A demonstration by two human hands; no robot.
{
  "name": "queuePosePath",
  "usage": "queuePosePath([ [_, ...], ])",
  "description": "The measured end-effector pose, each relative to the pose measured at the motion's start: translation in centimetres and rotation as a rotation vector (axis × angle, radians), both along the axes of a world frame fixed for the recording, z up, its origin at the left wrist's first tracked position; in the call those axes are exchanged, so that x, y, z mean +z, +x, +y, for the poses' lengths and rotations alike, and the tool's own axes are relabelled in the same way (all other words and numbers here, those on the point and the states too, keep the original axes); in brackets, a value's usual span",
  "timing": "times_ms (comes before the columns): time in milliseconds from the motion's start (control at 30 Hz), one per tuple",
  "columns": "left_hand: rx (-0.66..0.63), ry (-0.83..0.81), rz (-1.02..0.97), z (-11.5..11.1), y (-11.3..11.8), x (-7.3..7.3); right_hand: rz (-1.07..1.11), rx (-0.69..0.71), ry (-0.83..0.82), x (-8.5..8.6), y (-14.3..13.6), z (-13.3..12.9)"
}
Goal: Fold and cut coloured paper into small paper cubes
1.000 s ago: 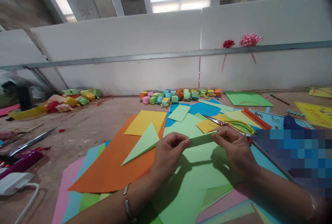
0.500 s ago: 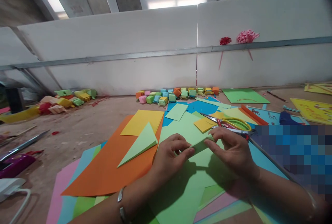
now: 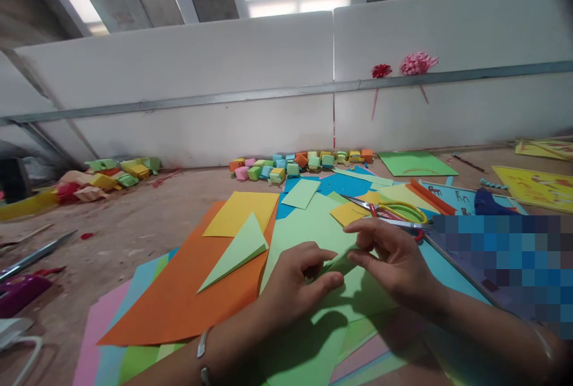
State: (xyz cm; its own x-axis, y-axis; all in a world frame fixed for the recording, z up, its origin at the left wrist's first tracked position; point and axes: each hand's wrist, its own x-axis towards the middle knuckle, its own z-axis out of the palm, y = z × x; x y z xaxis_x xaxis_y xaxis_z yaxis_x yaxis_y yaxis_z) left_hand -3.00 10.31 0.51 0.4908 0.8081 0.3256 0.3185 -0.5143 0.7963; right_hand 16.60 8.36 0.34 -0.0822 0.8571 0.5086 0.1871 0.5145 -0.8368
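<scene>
A small folded piece of light green paper (image 3: 342,262) is held between both hands, above a large light green sheet (image 3: 308,234). My left hand (image 3: 302,278) has its fingers and thumb around the paper's left end. The thumb and fingers of my right hand (image 3: 394,255) pinch its right end. Left of my hands, a folded light green triangle (image 3: 237,250) lies on an orange sheet (image 3: 170,305), beside a yellow sheet (image 3: 233,212). Two pairs of scissors (image 3: 398,214) rest just beyond my right hand.
Small coloured paper cubes (image 3: 293,169) line the back of the table, with another pile (image 3: 120,174) at left. A purple tool (image 3: 20,293) and white charger (image 3: 13,332) lie at far left. A dark, partly pixelated board (image 3: 474,266) is at right.
The small paper has tilted and looks narrower between my fingers. My left thumb has moved slightly right and down, and my right hand has shifted a little left. The whole view has shifted slightly.
</scene>
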Motion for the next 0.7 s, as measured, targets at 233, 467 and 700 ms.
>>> queuePosePath([
  [233,-0.020,0.007,-0.050,-0.3,0.2,-0.5,-0.138,0.072,-0.040,0.1,-0.2,0.1],
  [467,-0.154,-0.071,-0.024,-0.9,0.4,-0.1,-0.133,0.106,-0.202,0.9,-0.6,-0.4],
  [700,-0.094,-0.216,-0.096,-0.3,0.1,0.3,0.023,0.140,-0.479,1.0,-0.4,0.4],
])
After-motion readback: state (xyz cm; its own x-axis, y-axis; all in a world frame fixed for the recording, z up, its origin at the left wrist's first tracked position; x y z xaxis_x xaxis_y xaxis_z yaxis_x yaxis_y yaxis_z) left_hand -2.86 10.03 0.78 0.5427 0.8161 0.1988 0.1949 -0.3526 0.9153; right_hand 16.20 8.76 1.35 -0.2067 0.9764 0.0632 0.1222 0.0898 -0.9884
